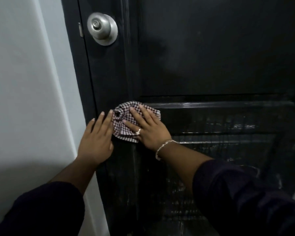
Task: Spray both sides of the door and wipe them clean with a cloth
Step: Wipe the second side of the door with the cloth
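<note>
A black panelled door (203,57) fills most of the head view, its lower panel streaked with wet marks. My right hand (146,128) presses a crumpled checked cloth (122,123) flat against the door, just below the middle rail, with the fingers straight. It wears a ring and a chain bracelet. My left hand (96,140) lies flat on the door's left stile, right beside the cloth, fingers straight and holding nothing. No spray bottle is in view.
A round silver knob (102,28) sits on the door's left stile, well above the hands. A white wall (24,82) runs along the left of the dark door frame.
</note>
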